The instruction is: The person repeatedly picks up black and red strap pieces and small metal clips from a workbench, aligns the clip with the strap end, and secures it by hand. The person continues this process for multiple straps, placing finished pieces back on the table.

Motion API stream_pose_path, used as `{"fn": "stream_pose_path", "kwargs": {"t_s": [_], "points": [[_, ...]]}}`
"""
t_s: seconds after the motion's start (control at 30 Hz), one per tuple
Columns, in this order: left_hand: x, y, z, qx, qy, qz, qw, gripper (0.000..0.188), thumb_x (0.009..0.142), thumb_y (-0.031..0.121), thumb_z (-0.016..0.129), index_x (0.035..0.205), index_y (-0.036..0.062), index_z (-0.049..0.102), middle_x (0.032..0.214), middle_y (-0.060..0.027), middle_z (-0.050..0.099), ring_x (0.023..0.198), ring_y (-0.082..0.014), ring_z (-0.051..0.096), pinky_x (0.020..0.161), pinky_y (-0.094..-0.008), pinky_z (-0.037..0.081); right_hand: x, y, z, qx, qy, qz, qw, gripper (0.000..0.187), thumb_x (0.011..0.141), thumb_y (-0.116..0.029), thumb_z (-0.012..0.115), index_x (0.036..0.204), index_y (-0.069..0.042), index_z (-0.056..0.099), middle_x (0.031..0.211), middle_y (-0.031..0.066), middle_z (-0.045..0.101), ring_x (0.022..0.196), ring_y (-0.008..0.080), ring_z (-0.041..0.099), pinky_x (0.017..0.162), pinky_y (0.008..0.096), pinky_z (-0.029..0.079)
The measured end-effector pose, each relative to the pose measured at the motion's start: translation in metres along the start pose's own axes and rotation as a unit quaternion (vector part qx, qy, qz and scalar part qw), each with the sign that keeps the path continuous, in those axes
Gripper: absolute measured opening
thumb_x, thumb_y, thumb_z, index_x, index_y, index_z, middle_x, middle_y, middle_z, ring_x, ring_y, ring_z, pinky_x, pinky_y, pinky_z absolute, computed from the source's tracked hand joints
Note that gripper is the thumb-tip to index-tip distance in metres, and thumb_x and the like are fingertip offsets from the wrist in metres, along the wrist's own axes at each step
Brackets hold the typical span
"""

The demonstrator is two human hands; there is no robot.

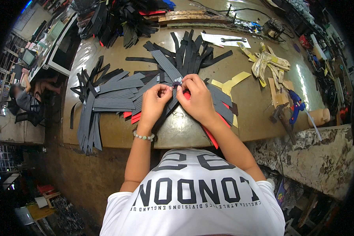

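In the middle of the table, my left hand (156, 103) and my right hand (197, 100) meet with thumbs and fingers pinched at the end of a grey ribbed strap (166, 65). A small dark piece (177, 84) shows between the fingertips; its exact kind is too small to tell. The strap slants up and away to the left. Beneath and beside my hands lie more grey straps (113, 103), fanned out to the left. Red strips (211, 137) stick out under my right hand. Beyond my hands spreads a heap of black straps (187, 53).
Yellow cut pieces (231, 84) and a pile of yellowish strips (269, 63) lie to the right. A blue glue gun (297, 106) and a hammer (281, 118) are near the right edge. A wrench (233, 39) rests on paper behind. Another person (23, 98) sits far left.
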State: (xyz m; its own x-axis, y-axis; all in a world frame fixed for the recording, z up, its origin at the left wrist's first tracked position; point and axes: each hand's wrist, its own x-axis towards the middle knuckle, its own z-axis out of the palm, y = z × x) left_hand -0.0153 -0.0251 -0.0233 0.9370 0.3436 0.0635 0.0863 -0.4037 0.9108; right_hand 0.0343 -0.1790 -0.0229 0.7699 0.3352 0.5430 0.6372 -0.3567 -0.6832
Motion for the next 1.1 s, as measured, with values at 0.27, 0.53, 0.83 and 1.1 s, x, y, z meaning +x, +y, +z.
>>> {"fn": "stream_pose_path", "kwargs": {"t_s": [0.27,0.53,0.83,1.1], "points": [[-0.007,0.008,-0.002,0.082,0.071,0.065,0.992,0.018,0.086,0.012,0.066,0.09,-0.0054,0.065,0.075,-0.0081,0.062,0.066,-0.015,0.057,0.064,-0.0301,0.047,0.009,0.009,-0.005,0.28,0.053,0.16,0.945,0.015,0.091,-0.011,0.062,0.085,0.001,0.056,0.095,0.0087,0.061,0.084,0.0159,0.064,0.07,0.0275,0.054],[-0.019,0.041,0.025,0.133,0.073,0.187,0.971,0.032,0.084,0.015,0.069,0.11,-0.0014,0.059,0.102,-0.0174,0.055,0.095,-0.034,0.055,0.083,-0.0402,0.046,0.013,0.034,-0.026,0.434,0.096,0.257,0.858,0.022,0.099,-0.019,0.055,0.097,0.003,0.052,0.086,0.0109,0.063,0.078,0.0142,0.065,0.074,0.0279,0.058],[0.013,0.019,0.038,0.122,0.024,0.174,0.977,0.03,0.075,0.018,0.078,0.1,0.0034,0.072,0.089,-0.0107,0.059,0.072,-0.0214,0.06,0.067,-0.0324,0.051,-0.001,0.03,-0.006,0.357,0.095,0.169,0.914,0.017,0.097,-0.011,0.056,0.1,0.007,0.054,0.1,0.0109,0.057,0.086,0.0172,0.065,0.076,0.0298,0.059],[0.023,0.006,0.034,0.061,0.011,0.182,0.981,0.013,0.078,0.017,0.069,0.081,0.0043,0.069,0.085,-0.0151,0.061,0.087,-0.0332,0.059,0.081,-0.041,0.047,-0.004,0.051,-0.005,0.277,0.048,0.205,0.937,0.025,0.102,-0.02,0.049,0.103,0.005,0.051,0.096,0.0103,0.059,0.091,0.0176,0.063,0.083,0.0309,0.055]]}}
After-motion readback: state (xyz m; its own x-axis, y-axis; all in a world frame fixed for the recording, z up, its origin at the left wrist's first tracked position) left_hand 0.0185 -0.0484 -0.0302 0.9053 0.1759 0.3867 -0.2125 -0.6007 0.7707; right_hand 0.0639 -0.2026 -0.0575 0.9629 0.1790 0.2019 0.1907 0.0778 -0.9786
